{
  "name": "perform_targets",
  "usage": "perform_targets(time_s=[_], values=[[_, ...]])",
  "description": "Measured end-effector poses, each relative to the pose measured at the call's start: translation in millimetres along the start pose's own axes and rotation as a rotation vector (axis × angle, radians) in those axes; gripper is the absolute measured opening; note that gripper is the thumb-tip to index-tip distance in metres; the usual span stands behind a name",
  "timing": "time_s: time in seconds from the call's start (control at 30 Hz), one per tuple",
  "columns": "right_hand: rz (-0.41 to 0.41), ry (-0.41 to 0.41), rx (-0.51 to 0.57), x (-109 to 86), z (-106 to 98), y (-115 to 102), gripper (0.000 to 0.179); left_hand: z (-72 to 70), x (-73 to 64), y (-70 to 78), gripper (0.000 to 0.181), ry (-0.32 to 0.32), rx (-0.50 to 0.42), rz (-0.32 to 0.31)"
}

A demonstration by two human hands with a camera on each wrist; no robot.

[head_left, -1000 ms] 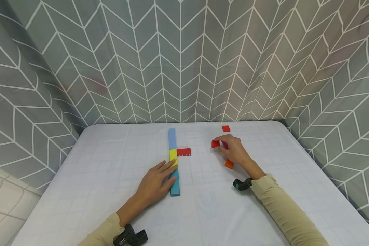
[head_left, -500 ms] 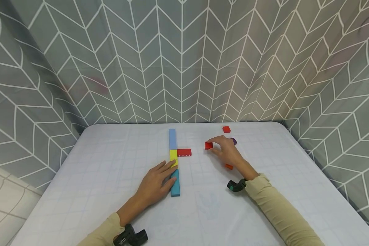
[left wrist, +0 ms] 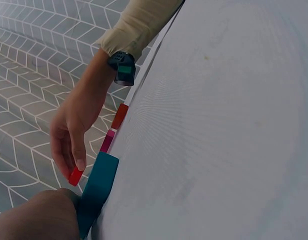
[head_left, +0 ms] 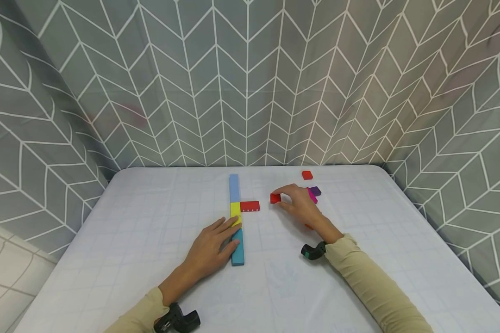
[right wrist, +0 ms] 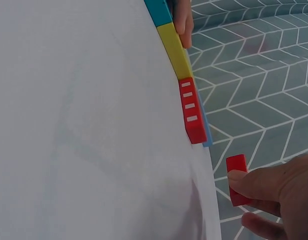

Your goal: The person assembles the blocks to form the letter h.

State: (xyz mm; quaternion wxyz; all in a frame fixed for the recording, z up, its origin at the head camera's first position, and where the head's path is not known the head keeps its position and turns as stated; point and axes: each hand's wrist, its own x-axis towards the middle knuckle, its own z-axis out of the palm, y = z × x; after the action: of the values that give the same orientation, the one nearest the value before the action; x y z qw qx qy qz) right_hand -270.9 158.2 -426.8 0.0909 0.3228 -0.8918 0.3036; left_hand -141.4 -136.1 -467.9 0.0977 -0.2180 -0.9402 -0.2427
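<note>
Right hand (head_left: 301, 203): clamped on a small red block, pinched between thumb and fingers.
Small red block (head_left: 275, 198): off the tabletop, to the right of the marked red block and apart from it.
Left hand (head_left: 211, 247): fingers fairly straight and a little apart, resting across the yellow block, with the thumb at the teal block; it gripped nothing.
Row: light blue block (head_left: 234, 188) at the far end, yellow block (head_left: 235, 209) in the middle, teal block (head_left: 238, 249) nearest the person, set end to end.
Marked red block (head_left: 250, 206): one end against the yellow block's right side, white marks along its near face.
Beside the right hand: magenta block (head_left: 313, 196) and purple block (head_left: 315, 190) close together; orange block (head_left: 309, 226) mostly hidden under the wrist.
Far edge: another red block (head_left: 307, 175).
Table (head_left: 266, 296): covered in white.
Curtain (head_left: 246, 83): grey with white zigzag lines, behind the table.
</note>
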Motion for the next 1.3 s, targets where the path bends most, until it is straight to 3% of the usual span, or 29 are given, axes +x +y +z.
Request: perform_targets(time_s=[1.3], values=[[-0.022, -0.096, -0.078, 11.4, 28, -10, 0.034, 1.7, -0.2, -2.5, 0.051, -0.005, 0.034, 0.003]])
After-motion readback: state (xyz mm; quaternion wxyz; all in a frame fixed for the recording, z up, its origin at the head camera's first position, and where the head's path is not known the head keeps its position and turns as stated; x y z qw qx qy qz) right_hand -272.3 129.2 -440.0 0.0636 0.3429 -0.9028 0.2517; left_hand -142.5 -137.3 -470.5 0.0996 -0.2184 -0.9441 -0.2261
